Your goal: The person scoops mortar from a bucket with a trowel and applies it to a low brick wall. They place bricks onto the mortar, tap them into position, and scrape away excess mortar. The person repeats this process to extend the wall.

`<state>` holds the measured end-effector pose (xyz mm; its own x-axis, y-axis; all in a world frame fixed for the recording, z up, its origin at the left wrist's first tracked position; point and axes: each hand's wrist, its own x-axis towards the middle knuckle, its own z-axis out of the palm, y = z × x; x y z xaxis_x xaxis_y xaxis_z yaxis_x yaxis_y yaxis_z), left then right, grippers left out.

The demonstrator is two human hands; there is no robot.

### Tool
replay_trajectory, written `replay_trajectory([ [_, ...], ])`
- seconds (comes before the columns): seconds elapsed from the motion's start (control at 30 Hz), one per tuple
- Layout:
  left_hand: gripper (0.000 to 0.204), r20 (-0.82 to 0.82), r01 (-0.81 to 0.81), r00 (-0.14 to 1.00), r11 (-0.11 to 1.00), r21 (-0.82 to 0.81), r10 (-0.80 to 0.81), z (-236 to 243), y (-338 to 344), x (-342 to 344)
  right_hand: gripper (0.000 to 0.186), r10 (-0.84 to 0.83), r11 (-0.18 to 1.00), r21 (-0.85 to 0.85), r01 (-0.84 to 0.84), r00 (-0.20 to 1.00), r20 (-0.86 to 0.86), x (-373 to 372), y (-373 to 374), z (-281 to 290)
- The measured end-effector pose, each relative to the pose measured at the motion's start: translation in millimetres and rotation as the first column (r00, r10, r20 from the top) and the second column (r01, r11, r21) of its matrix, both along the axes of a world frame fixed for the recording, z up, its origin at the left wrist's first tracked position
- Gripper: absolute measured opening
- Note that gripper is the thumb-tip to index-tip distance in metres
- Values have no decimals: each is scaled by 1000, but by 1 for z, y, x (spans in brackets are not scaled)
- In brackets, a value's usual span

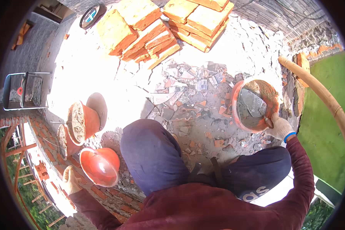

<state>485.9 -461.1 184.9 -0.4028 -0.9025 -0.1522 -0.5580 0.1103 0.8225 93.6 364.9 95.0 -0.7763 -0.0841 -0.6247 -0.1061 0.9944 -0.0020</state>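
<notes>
My right hand [280,126], in a pale glove, is closed around what looks like the handle of a trowel [251,103] at the near rim of an orange bucket [237,92]. The grey blade lies inside, over sandy mortar. My left hand [70,180], also gloved, is low at the left with curled fingers; what they hold, if anything, I cannot make out. It is beside an orange plastic bowl [92,165]. Behind that bowl, two mortar-crusted orange buckets [89,120] lie tipped over. My bent legs [153,157] are between my hands.
Stacks of orange bricks [118,34] stand at the back on broken rubble [188,88]. A folded metal step stool [24,92] and a black round object [89,17] are farther off. A bamboo pole [318,86] leans over a green panel [322,153] at right; brick edging borders the left.
</notes>
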Motion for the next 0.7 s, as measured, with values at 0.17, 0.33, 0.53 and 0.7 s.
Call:
replay_trajectory([
  [0.17, 34, 149, 129, 978, 984, 119, -146, -4, -12, -29, 36, -71, 994, -80, 74, 997, 44, 11, -8, 13],
  [0.33, 52, 414, 168, 856, 924, 342, -309, 13, -67, -32, 29, 192, 981, 62, -182, 943, -273, 3, -20, 44],
  [0.53, 61, -62, 637, 763, 765, -96, -643, 67, 95, -325, 33, -12, 992, 115, 47, 958, -286, 12, -28, -6],
  [0.7, 60, -351, 999, 31, 34, -2, -936, -46, 357, -521, 18, -88, 991, 71, 115, 948, -306, 48, -89, 19],
])
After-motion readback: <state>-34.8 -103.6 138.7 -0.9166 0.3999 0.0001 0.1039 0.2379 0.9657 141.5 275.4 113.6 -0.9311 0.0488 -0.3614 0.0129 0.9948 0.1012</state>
